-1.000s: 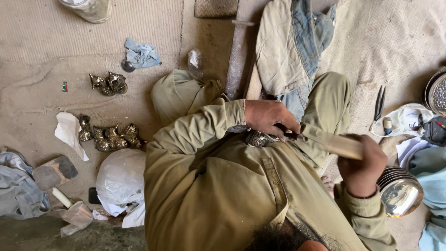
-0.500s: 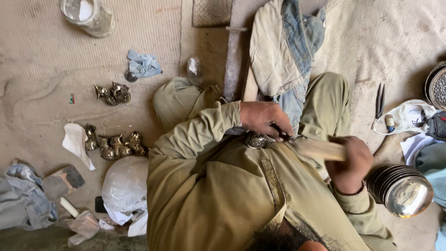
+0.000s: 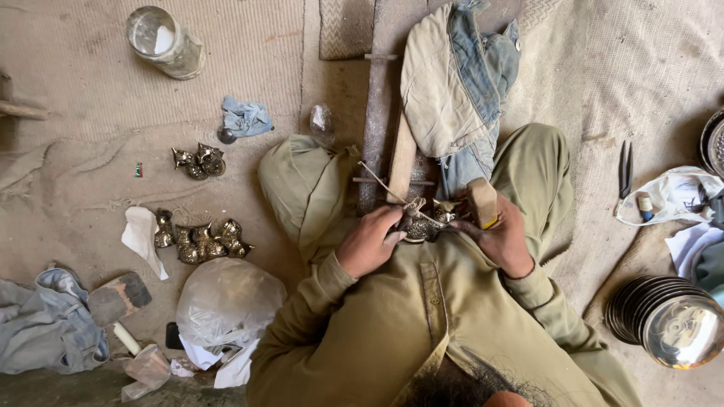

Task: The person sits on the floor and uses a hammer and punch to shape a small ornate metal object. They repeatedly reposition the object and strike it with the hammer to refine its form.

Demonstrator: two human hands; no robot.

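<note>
On lap: left hand (image 3: 371,240) clamps brass piece (image 3: 417,226), right hand (image 3: 504,235) grips wooden mallet (image 3: 483,202); similar pieces (image 3: 197,241) lie on floor, looks mid-batch.

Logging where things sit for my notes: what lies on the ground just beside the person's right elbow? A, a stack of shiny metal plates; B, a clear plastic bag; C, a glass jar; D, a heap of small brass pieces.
A: a stack of shiny metal plates sits on the ground beside the right elbow; the other things listed lie toward the opposite side.

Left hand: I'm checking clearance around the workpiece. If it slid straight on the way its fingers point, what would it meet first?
The left hand points right, already touching the small ornate metal piece; just beyond is the right hand gripping a wooden block.
</note>
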